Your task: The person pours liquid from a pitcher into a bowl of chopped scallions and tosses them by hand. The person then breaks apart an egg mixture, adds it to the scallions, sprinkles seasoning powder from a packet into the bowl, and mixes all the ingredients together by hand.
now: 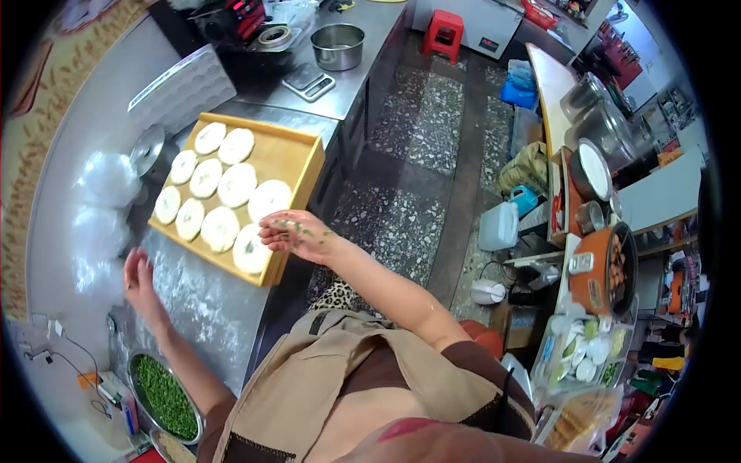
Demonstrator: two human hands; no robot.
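Observation:
My right hand point(299, 236) is over the near right corner of a wooden tray point(307, 181). Its fingers are curled, and chopped scallions cling to it and show in it. Just under its fingertips lies a flat white dough round point(248, 253). Several more dough rounds point(236, 184) sit in rows on the tray, some with green specks at their middles. My left hand point(140, 279) hovers above the floured steel table point(201, 297), left of the tray, fingers loosely bent and apart, holding nothing visible. A metal bowl of chopped scallions point(164, 395) stands near my left forearm.
Behind the tray are a kitchen scale point(309, 82), a steel pot point(337, 48) and a white moulded tray point(182, 89). Clear plastic bags point(104, 220) line the left wall. Across the aisle stand a red stool point(443, 35), a white jug point(499, 227) and an orange cooker point(598, 266).

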